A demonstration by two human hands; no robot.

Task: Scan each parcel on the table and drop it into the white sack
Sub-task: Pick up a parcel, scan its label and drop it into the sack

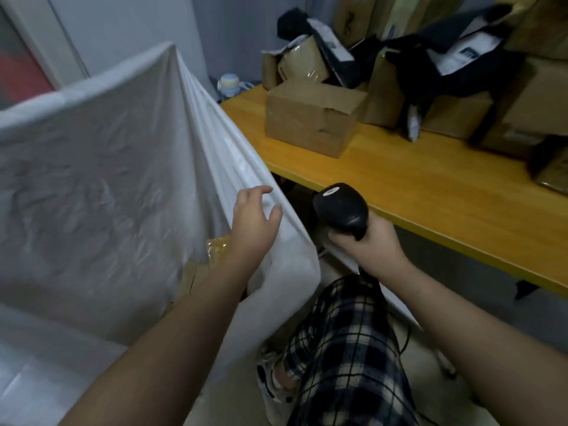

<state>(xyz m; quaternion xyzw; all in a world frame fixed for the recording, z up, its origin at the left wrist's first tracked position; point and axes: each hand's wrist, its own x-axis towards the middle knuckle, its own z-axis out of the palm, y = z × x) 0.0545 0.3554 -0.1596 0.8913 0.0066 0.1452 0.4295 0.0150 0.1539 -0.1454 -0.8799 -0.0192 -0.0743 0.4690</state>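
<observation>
– White fabric sack standing wide open at left: where are the hands?
– Left hand hovers at the sack's right rim, fingers loose and spread, holding nothing; contact with the cloth cannot be told. Right hand grasps a black handheld barcode scanner just off the near edge of the yellow wooden table.
– And the parcels?
– A brown tape-wrapped parcel lies inside the sack, below the left wrist. On the table, a plain brown cardboard box stands at the far left end. Behind it and to its right, a heap of brown cartons and black plastic mailer bags fills the far side.
– Anything else?
– A checked trouser leg near, between sack and table; a small pale blue bottle far, beyond the table's left corner.
</observation>
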